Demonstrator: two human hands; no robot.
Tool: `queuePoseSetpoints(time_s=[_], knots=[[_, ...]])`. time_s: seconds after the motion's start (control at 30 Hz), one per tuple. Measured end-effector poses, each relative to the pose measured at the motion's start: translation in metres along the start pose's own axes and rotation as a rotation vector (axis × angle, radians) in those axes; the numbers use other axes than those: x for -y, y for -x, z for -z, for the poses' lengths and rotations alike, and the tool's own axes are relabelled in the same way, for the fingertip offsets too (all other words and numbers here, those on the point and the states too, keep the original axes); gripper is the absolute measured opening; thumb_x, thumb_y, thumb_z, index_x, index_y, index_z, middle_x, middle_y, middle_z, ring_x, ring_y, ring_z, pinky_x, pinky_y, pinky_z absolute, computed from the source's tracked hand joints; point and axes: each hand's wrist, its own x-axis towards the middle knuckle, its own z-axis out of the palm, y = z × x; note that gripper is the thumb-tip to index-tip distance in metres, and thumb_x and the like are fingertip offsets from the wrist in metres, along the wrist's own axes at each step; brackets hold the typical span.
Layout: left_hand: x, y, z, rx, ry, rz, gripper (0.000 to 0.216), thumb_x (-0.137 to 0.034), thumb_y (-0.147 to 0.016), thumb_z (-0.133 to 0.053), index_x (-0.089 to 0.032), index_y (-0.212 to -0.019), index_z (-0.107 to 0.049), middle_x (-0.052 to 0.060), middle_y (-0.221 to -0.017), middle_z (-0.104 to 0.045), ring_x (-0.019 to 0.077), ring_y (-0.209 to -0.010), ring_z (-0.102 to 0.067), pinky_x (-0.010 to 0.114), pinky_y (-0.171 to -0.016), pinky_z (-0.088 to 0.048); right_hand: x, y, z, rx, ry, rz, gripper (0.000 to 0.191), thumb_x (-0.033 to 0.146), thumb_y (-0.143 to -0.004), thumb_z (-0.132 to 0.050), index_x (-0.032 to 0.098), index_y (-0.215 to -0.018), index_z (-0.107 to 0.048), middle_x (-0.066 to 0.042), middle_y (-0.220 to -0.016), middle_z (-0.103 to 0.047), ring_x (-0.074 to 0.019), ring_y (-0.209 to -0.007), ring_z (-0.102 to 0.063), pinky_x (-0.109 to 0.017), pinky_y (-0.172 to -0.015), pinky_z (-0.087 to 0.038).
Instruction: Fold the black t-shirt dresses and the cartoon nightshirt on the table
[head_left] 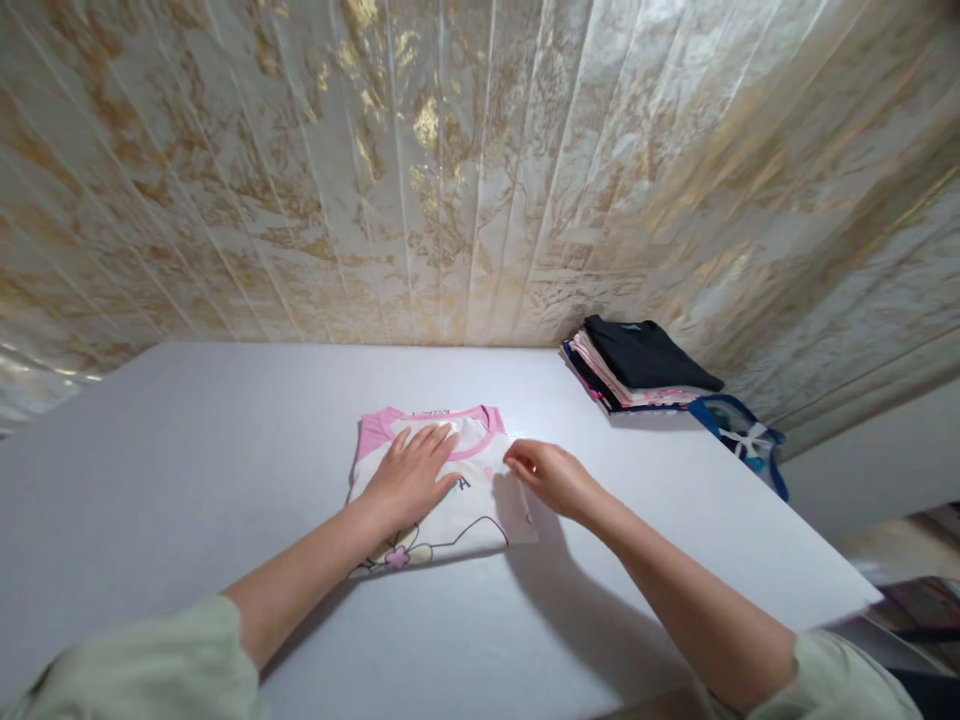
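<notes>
A folded white shirt (480, 515) with pink collar and sleeves and a cartoon print lies in the middle of the white table (187, 470). My left hand (411, 472) rests flat on the shirt, fingers stretched toward the collar. My right hand (547, 475) is at the shirt's right edge, fingers curled and pinching the fabric there.
A stack of folded clothes (637, 370) with a black garment on top sits at the table's back right, against the patterned wall. A blue and white bag (742, 432) lies beside the stack near the right table edge.
</notes>
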Motion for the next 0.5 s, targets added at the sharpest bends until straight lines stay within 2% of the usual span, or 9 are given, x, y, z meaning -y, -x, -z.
queuePoseSetpoints(time_s=[0.07,0.13,0.23,0.3,0.37,0.43,0.5], knots=[[0.010,0.017,-0.001,-0.038,-0.026,0.123,0.060,-0.044,-0.093,-0.039,-0.018,-0.147,-0.038,0.010,-0.156,-0.035,0.0265,-0.144,-0.028,0.048,-0.119,-0.014,-0.012,-0.027,-0.008,-0.130,0.113,0.056,0.028,0.025,-0.094,-0.048,0.020,-0.117,-0.064,-0.010,-0.118,-0.066,-0.0205,-0.107,-0.060,-0.029,-0.088,-0.042],[0.025,0.029,-0.002,-0.061,-0.061,0.297,0.064,-0.046,-0.093,-0.035,-0.012,-0.148,-0.035,0.014,-0.156,-0.033,0.0278,-0.145,-0.027,0.049,-0.119,-0.014,-0.018,-0.049,-0.022,-0.151,0.185,0.148,0.040,0.027,-0.095,-0.049,0.020,-0.134,-0.053,-0.012,-0.141,-0.052,-0.0228,-0.129,-0.046,-0.035,-0.104,-0.035],[0.047,0.039,-0.005,-0.026,-0.040,0.433,0.069,-0.050,-0.093,-0.031,-0.010,-0.149,-0.032,0.014,-0.158,-0.027,0.0289,-0.146,-0.025,0.051,-0.118,-0.016,-0.019,-0.068,-0.040,-0.132,0.207,0.175,0.049,0.034,-0.097,-0.046,0.021,-0.144,-0.042,-0.009,-0.153,-0.037,-0.0236,-0.142,-0.029,-0.043,-0.114,-0.023],[0.061,0.040,-0.005,-0.042,0.002,0.434,0.066,-0.048,-0.093,-0.029,-0.013,-0.149,-0.032,0.012,-0.159,-0.027,0.0282,-0.145,-0.027,0.049,-0.117,-0.021,-0.024,-0.072,-0.042,-0.153,0.168,0.167,0.050,0.035,-0.097,-0.045,0.021,-0.145,-0.041,-0.009,-0.153,-0.037,-0.0228,-0.142,-0.029,-0.043,-0.114,-0.024],[0.076,0.037,-0.001,-0.101,0.057,0.467,0.062,-0.043,-0.092,-0.028,-0.012,-0.145,-0.038,0.014,-0.154,-0.037,0.0279,-0.140,-0.035,0.045,-0.114,-0.028,-0.034,-0.072,-0.036,-0.241,0.096,0.126,0.048,0.030,-0.095,-0.045,0.017,-0.142,-0.044,-0.012,-0.148,-0.044,-0.0213,-0.136,-0.039,-0.038,-0.110,-0.030],[0.092,0.030,0.007,-0.124,0.140,0.546,0.060,-0.040,-0.089,-0.030,-0.008,-0.138,-0.045,0.018,-0.140,-0.053,0.0276,-0.130,-0.048,0.040,-0.108,-0.036,-0.046,-0.070,-0.026,-0.313,-0.008,0.009,0.043,0.024,-0.093,-0.046,0.014,-0.135,-0.051,-0.014,-0.134,-0.057,-0.0194,-0.118,-0.055,-0.032,-0.100,-0.040],[0.107,0.017,0.017,-0.086,0.220,0.605,0.057,-0.039,-0.085,-0.036,-0.006,-0.130,-0.051,0.018,-0.122,-0.064,0.0267,-0.116,-0.059,0.035,-0.099,-0.044,-0.053,-0.069,-0.017,-0.294,-0.099,-0.126,0.037,0.021,-0.090,-0.048,0.014,-0.125,-0.058,-0.010,-0.116,-0.067,-0.0173,-0.099,-0.063,-0.028,-0.088,-0.045]])
